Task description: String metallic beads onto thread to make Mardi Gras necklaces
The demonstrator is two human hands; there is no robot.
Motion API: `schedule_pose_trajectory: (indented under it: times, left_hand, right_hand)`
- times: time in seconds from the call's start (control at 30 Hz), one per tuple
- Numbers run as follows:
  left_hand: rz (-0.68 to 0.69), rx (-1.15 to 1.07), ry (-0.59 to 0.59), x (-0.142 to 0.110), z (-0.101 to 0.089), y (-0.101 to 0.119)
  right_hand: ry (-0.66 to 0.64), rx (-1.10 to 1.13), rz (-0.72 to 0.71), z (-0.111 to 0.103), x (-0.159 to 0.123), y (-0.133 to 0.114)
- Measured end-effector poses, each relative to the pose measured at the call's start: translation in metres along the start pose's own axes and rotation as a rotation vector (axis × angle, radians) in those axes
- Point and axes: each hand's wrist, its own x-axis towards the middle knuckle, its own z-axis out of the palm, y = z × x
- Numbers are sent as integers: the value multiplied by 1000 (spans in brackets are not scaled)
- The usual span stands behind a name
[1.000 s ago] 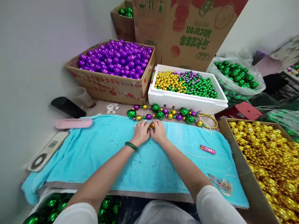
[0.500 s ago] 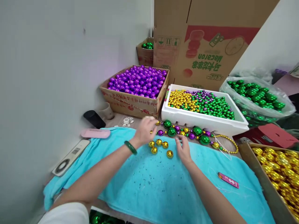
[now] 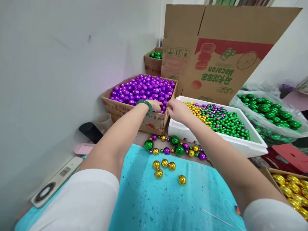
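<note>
My left hand [image 3: 156, 105], a green bangle [image 3: 145, 104] on its wrist, reaches over the front rim of a cardboard box [image 3: 134, 116] into shiny purple beads [image 3: 144, 88]. Its bent fingertips dip among the beads and are mostly hidden. At the box's right front corner, my right hand [image 3: 178, 110] has its fingers curled together, close beside the left; what they hold cannot be made out. Several loose gold beads [image 3: 164, 163] lie on the blue towel [image 3: 154, 199]. Behind them a strand of green, gold and purple beads [image 3: 179, 150] rests along the towel's far edge.
A white foam box [image 3: 252, 146] holds small gold, purple and green beads under my right forearm. Green beads fill a plastic bag [image 3: 269, 112] at right. Gold beads [image 3: 288, 189] fill another box. A fan [image 3: 44, 192] and black cup [image 3: 90, 131] stand left.
Both hands have left the towel and moved forward to the purple bead box. The gold beads, earlier under the hands, now lie loose on the towel. The camera view has shifted too.
</note>
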Motion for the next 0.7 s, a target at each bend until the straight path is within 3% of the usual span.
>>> schedule_pose_trajectory:
  times: [0.13, 0.23, 0.47, 0.6, 0.7]
  left_hand:
    - [30, -44, -39, 10, -1, -9]
    - [47, -88, -67, 15, 0, -18]
    - [138, -247, -25, 21, 5, -28]
    - [141, -325, 90, 20, 4, -32]
    - [114, -524, 194, 9, 1, -40]
  right_hand:
    - [-275, -132, 7, 8, 61, -14]
    - [-320, -179, 91, 19, 83, -9]
    - [-450, -181, 121, 27, 103, 10]
    - [-473, -131, 95, 24, 107, 11]
    - [-552, -103, 108, 24, 103, 7]
